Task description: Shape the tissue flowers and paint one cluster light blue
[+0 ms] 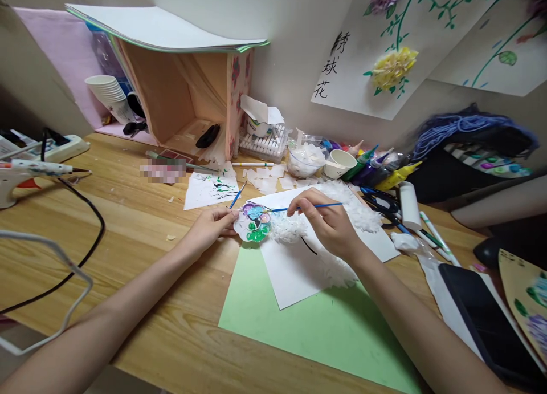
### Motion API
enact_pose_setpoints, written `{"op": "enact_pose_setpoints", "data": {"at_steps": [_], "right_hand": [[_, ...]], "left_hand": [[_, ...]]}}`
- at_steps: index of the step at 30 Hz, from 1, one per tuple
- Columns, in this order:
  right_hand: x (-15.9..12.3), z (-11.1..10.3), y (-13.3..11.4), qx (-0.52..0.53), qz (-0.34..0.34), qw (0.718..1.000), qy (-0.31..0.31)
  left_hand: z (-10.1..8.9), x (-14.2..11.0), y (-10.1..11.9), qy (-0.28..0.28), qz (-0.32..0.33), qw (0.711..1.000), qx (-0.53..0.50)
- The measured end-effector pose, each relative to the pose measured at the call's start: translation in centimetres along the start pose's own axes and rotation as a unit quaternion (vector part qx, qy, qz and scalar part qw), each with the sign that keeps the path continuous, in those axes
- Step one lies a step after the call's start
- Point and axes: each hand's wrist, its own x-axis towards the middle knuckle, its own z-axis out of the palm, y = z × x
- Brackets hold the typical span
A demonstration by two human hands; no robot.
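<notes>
My left hand (217,223) pinches the edge of a small round paint palette (240,227) with blue, purple, pink and green paint in its wells. In my right hand (327,220) is a thin blue paintbrush (318,206), its tip over the palette's blue paint. Whether the tip touches the paint, I cannot tell. Beneath my right hand lies a white sheet (284,283) with a black line and clumps of white crumpled paper petals (290,231). A green sheet (316,337) lies under it. Another blue brush (237,195) rests just behind the palette.
Behind the sheet are a paint-stained paper (211,189), torn paper bits, a white cup (339,163) and paint bottles (380,166). Scissors (380,203), a glue stick (410,206) and a dark phone (482,314) lie right. A glue gun (34,174) and cables are left.
</notes>
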Motion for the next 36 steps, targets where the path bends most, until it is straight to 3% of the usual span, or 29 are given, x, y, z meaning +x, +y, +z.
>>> {"op": "enact_pose_setpoints", "data": {"at_steps": [3, 8, 10, 17, 36], "right_hand": [[0.0, -0.2, -0.2, -0.003, -0.004, 1.000, 0.004], [0.0, -1.3, -0.4, 0.018, -0.006, 0.994, 0.112], [0.0, -1.6, -0.3, 0.001, -0.002, 0.992, 0.124], [0.2, -1.3, 0.3, -0.051, -0.016, 0.995, 0.082], [0.0, -1.1, 0.6, -0.076, -0.023, 0.995, 0.059]], "left_hand": [[-0.1, 0.1, -0.2, -0.006, 0.001, 1.000, -0.010], [-0.2, 0.2, -0.3, -0.001, 0.009, 1.000, -0.003], [-0.2, 0.2, -0.3, 0.001, 0.014, 1.000, -0.001], [-0.2, 0.2, -0.3, 0.001, 0.010, 1.000, -0.002], [-0.3, 0.3, -0.5, -0.007, 0.013, 1.000, 0.005]]}}
